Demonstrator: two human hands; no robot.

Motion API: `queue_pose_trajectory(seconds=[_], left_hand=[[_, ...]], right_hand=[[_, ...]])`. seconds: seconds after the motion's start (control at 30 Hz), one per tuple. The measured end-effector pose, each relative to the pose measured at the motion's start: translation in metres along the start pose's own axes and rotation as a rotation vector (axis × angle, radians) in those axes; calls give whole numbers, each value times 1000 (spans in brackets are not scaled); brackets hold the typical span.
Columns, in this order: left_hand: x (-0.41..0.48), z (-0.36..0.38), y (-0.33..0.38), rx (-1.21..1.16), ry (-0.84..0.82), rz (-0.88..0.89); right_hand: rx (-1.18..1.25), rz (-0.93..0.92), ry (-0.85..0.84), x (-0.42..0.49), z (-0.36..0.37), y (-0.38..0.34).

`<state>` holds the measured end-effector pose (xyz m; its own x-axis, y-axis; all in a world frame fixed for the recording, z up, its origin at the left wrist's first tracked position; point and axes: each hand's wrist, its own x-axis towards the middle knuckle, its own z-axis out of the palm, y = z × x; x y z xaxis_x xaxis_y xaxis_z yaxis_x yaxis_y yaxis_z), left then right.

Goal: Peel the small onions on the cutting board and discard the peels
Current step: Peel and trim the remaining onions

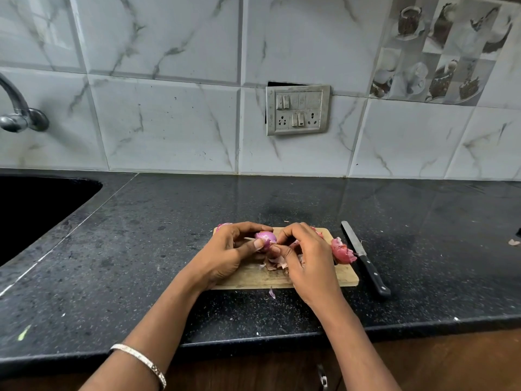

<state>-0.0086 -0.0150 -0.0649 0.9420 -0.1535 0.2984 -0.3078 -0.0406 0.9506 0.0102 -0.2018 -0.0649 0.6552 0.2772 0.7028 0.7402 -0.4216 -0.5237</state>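
A small purple onion (265, 237) is held just above the wooden cutting board (342, 273). My left hand (229, 253) grips the onion, thumb across its front. My right hand (306, 256) pinches a strip of skin at the onion's lower right side. Loose pale peels (277, 262) lie on the board under my hands. A heap of red peels (341, 251) sits at the board's right edge. Part of another onion (223, 225) shows behind my left hand at the board's far left corner.
A black-handled knife (366, 259) lies on the dark counter just right of the board. A peel scrap (272, 293) lies in front of the board. The sink (33, 210) and tap (19, 114) are at the left. A switch panel (297, 110) is on the tiled wall.
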Motion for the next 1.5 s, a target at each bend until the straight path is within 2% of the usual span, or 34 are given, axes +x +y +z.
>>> queue_pose_trajectory(seconds=[0.27,0.47,0.6,0.8,1.07,1.33,1.5], left_hand=[[0,4,0,7,53,-38],[0,5,2,7,82,-41],[0,6,3,9,93,-40],[1,7,2,-1,153,-52],[0,6,3,-43,136,-77],[2,3,1,54,132,-21],[0,3,6,150,76,10]], right_hand=[[-51,-46,3,-2,0,-4],[54,129,-28,-3,-3,-5],[-63,62,0,-2,-2,-4],[-137,-22,-86,-4,-1,-6],[-266,200,-9,-2,2,2],[-144,45,59,-1,1,1],[-39,-23,-2,-1,-1,-4]])
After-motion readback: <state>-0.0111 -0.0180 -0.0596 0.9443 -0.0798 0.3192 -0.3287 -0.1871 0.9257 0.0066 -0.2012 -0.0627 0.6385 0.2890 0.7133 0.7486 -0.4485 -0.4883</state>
